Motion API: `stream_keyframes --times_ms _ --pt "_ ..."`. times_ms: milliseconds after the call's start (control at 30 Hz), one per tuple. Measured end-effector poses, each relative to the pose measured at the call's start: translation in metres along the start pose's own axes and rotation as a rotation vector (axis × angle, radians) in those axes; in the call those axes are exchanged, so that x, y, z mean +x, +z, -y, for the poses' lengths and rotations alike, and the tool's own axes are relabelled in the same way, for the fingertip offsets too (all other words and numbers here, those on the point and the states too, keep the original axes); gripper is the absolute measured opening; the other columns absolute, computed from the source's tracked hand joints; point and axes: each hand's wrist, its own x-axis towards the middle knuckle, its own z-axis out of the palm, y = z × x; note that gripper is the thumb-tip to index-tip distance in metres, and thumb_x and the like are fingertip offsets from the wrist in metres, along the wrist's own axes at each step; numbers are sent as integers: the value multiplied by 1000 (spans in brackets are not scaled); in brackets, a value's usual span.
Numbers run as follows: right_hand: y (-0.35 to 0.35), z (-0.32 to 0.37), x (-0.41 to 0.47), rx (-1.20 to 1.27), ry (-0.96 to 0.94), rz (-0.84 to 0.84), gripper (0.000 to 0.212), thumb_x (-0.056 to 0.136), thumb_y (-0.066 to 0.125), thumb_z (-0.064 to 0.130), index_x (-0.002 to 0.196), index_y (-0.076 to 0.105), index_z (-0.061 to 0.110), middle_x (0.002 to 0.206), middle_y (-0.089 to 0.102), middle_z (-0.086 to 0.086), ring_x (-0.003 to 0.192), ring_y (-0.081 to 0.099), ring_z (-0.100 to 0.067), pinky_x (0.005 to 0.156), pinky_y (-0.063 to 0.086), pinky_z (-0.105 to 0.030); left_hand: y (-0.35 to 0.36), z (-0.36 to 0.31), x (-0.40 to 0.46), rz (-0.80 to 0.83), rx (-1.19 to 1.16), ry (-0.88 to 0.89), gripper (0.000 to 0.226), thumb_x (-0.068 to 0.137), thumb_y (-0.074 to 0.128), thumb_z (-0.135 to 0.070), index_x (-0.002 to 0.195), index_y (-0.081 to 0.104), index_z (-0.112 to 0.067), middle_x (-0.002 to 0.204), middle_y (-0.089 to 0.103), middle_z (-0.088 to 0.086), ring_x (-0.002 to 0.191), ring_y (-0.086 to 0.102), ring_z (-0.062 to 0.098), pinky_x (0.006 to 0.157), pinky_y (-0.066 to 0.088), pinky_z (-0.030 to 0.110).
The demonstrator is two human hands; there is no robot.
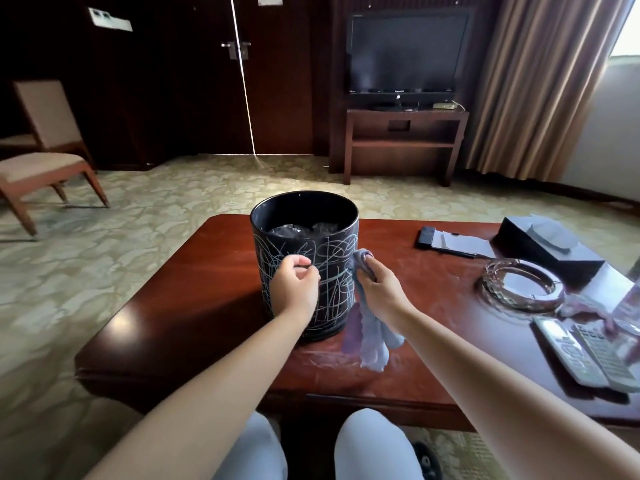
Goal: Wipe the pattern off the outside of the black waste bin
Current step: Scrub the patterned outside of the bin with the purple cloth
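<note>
The bin (304, 261) stands upright on the counter (194, 306), scribbles covering its near wall. Our right hand (377, 289) grips the cloth (372, 337) against the bin's right side; our left hand (294, 285), fingers curled and holding nothing, sits at the front.
</note>
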Motion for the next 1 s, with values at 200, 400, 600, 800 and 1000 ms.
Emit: stream_keyframes --times_ms 200,400,600,800,1000 --pt "5 3 -1 -377 -406 -53 24 96 44 8 116 56 3 102 62 -10 92 58 -30 75 44 -33 -14 -19 18 -125 216 428 7 84 59 -12 85 64 -17 74 62 -4 72 58 17 66 44 29" --pt "16 6 4 -659 -489 -28 31 99 35 17 129 39 12 99 45 -2 75 54 -31 60 46 -41 -15 -18 47 -129 427 835 24 80 44 -17 83 66 -9 82 68 2 79 58 25 71 37 25" --pt "28 -4 8 -731 -350 34 64 96 37 7 150 5 19 152 25 -5 94 59 -40 66 51 -43 -9 -15 60 -47 400 757 23 77 46 -8 82 69 -9 82 69 4 83 60 25 79 38 23" --pt "42 -10 6 -726 -265 29 59 98 34 9 150 6 10 154 22 -7 114 52 -37 77 48 -40 -5 -14 57 -35 334 667 29 77 44 -15 84 72 -10 83 70 4 85 63 23 73 47 29" --pt "38 1 1 -210 -305 -315 9 96 45 14 89 47 10 79 54 1 61 44 -6 58 31 -28 -7 -15 56 -34 313 772 28 79 44 -13 83 72 -8 84 71 4 85 63 22 77 43 25"
